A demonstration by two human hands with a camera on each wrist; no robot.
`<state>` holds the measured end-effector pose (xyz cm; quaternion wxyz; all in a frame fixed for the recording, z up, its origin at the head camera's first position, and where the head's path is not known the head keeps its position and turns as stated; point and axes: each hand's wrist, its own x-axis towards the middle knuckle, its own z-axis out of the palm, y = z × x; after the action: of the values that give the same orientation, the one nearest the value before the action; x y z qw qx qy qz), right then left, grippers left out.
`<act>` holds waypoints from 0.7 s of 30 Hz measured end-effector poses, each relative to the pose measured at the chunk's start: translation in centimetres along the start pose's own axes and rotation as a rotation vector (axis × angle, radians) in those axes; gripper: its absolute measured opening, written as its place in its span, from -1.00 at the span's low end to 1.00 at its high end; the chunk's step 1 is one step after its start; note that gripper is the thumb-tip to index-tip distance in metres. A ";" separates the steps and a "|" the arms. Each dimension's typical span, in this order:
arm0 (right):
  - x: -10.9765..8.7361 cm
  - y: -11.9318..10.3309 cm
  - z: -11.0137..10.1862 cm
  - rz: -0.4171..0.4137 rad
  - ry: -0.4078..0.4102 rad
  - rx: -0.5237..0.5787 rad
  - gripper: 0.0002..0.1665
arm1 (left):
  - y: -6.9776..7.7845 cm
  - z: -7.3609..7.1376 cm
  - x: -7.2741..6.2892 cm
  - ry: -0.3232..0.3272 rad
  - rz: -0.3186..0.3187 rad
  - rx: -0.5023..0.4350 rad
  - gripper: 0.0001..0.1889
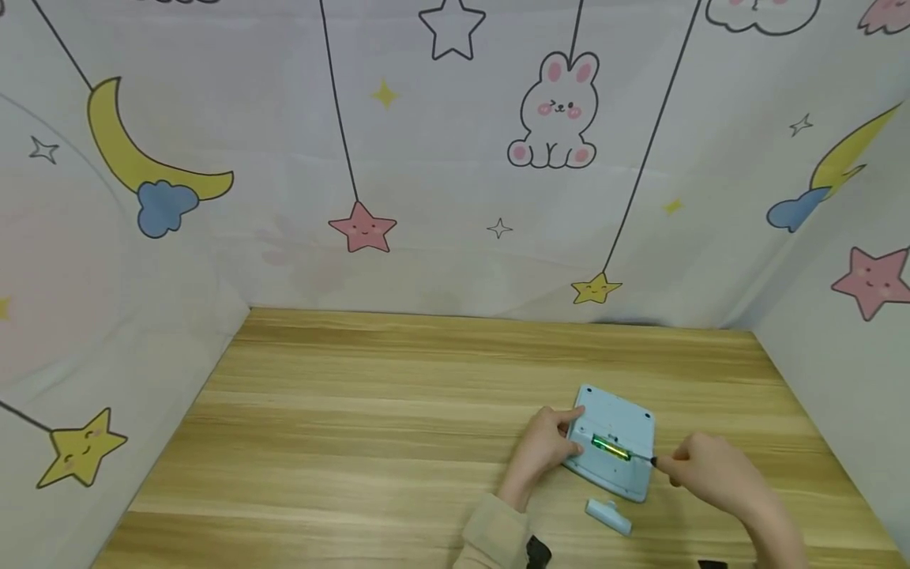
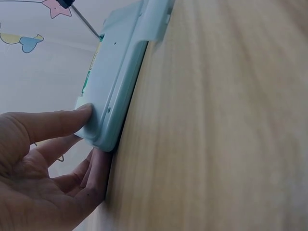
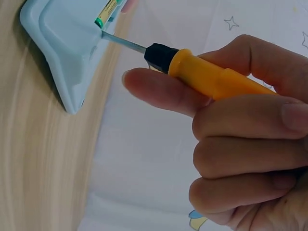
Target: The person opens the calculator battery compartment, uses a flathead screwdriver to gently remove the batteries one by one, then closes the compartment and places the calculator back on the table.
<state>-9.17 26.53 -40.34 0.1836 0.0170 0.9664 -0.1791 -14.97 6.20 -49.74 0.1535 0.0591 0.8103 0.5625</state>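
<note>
A light blue calculator [image 1: 620,411] lies face down on the table, its battery slot uncovered. Inside that slot sits a green and gold battery [image 1: 611,448]. My left hand [image 1: 543,444] grips the calculator's left edge, thumb on the upturned back and other fingers against its side, as the left wrist view shows. In my right hand [image 1: 718,474] is a screwdriver [image 3: 211,79] with a yellow and black handle, the fingers curled round it. Its metal shank [image 3: 124,42] reaches to the battery's end; whether the tip touches the battery, I cannot tell.
The light blue battery cover [image 1: 608,516] lies loose on the wooden table [image 1: 355,442], just in front of the calculator. Pale cloth walls [image 1: 455,158] printed with stars, moons and a rabbit stand round the table's back and sides.
</note>
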 end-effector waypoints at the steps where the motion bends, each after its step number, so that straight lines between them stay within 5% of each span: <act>1: 0.0 0.2 0.0 -0.003 -0.003 0.001 -0.62 | 0.0 0.0 0.0 -0.002 0.001 -0.002 -0.37; 6: -0.1 1.1 0.1 -0.008 0.015 0.039 -0.66 | 0.1 0.0 -0.1 -0.010 -0.008 -0.020 -0.37; 21: -0.5 5.2 1.7 -0.058 -0.052 0.396 -0.56 | 0.3 0.0 -0.1 -0.003 -0.018 -0.018 -0.36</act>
<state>-7.61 30.81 -43.42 0.1965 0.0202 0.9074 -0.3710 -14.90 6.30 -49.45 0.1604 0.0511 0.8053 0.5684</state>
